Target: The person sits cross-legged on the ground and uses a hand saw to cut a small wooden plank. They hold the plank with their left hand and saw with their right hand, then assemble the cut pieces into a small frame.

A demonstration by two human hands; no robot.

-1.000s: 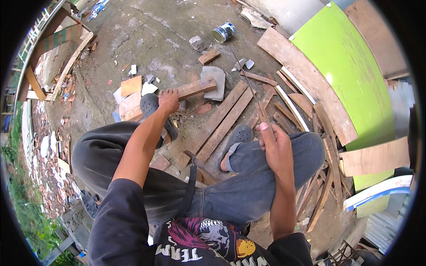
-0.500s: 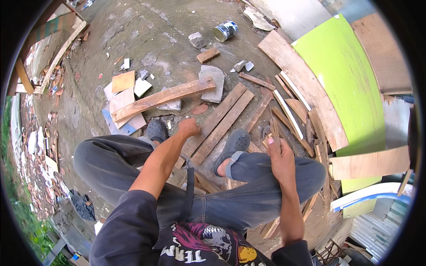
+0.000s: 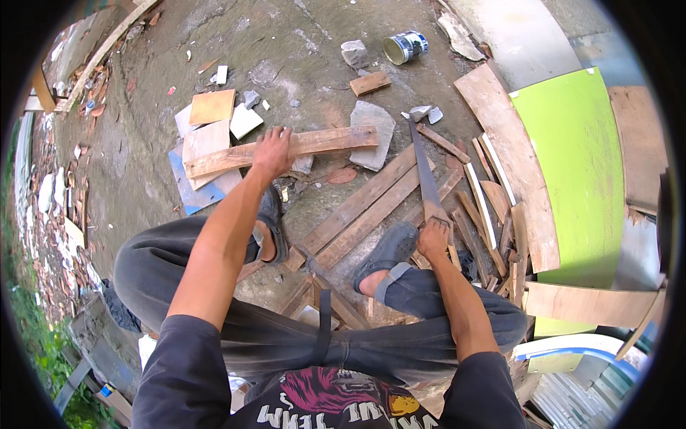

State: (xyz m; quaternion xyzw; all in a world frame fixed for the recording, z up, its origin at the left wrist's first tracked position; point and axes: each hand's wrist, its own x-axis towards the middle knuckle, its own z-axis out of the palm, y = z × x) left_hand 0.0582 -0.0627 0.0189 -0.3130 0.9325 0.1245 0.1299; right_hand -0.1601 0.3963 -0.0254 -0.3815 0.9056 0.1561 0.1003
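A wooden plank [image 3: 325,141] lies crosswise in front of me. Its right end sits on a flat grey stone slab [image 3: 379,114], its left end over a stack of tile-like pieces [image 3: 204,146]. My left hand [image 3: 273,151] grips the plank left of its middle, fingers curled over the top. My right hand [image 3: 434,239] is closed round the wooden handle of a handsaw [image 3: 424,171], whose long dark blade points away from me. Two more planks [image 3: 364,196] lie side by side on the ground between the saw and my left foot.
Loose wood strips [image 3: 486,207] crowd the right, beside a curved board [image 3: 511,161] and a bright green panel [image 3: 572,164]. Beyond the plank are a short wood block [image 3: 370,84], a grey stone [image 3: 354,53] and a tipped can [image 3: 406,48]. My clogs [image 3: 389,250] stand close by.
My left hand has reached forward and left onto the plank. My right hand has moved forward, and the saw now angles away with its blade side showing. The whole view has shifted slightly.
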